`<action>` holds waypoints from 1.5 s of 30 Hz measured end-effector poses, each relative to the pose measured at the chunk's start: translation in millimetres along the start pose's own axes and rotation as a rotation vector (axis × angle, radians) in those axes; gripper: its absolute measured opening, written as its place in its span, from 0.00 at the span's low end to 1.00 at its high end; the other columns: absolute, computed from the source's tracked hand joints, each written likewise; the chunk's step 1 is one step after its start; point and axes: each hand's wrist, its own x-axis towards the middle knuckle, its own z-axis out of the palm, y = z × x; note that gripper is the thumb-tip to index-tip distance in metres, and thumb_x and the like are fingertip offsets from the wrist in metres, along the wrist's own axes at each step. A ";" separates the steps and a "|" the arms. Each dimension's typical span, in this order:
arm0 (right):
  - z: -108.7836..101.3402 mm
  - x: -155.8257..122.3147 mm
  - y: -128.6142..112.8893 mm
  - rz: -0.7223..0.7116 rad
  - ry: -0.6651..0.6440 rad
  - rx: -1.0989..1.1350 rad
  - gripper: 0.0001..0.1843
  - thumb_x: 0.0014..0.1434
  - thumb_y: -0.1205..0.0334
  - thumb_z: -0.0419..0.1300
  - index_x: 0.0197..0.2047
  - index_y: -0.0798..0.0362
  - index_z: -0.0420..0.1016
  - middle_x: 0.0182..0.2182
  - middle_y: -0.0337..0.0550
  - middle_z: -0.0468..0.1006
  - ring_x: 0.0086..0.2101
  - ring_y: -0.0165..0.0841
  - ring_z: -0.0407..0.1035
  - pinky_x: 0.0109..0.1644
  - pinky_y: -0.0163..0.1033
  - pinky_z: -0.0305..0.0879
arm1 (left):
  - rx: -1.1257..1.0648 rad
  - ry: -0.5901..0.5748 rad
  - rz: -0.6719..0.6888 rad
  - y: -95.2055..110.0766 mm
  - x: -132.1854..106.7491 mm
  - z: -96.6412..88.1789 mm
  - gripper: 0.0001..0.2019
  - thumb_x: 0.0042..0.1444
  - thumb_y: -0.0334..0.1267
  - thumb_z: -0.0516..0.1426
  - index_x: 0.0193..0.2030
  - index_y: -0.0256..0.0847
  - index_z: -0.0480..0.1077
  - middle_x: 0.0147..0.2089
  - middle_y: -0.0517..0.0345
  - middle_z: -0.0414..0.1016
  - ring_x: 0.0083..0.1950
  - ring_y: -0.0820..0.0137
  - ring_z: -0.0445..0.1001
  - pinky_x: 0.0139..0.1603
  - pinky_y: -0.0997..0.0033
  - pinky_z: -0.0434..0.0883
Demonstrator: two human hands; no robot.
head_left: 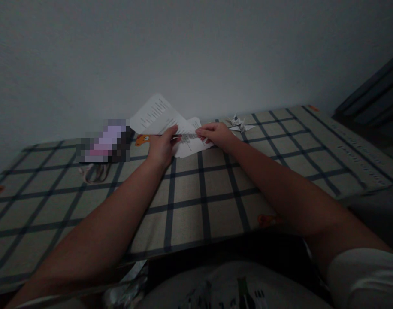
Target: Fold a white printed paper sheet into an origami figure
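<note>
Both my arms reach forward over a table covered with a checked cloth (190, 201). My left hand (161, 148) is closed on a printed white sheet of paper (158, 113) that tilts up toward the wall. My right hand (217, 134) pinches the right part of the same paper, where a folded portion (191, 146) lies on the cloth. The two hands sit close together, about a hand's width apart.
A folded paper crane (239, 123) stands just right of my right hand near the wall. A blurred purple object (104, 141) lies left of my left hand, with a thin looped cord (93, 171) in front of it. The table's right edge runs beside dark furniture (373, 107).
</note>
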 end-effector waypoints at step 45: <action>7.8 -2.4 -6.4 -0.077 -0.038 0.081 0.07 0.57 0.61 0.61 0.32 0.57 0.72 0.23 0.36 0.72 0.23 0.23 0.65 0.27 0.29 0.62 | 0.114 -0.178 -0.009 -4.8 -8.5 0.5 0.19 0.42 0.46 0.70 0.38 0.37 0.74 0.38 0.52 0.80 0.35 0.70 0.77 0.36 0.71 0.75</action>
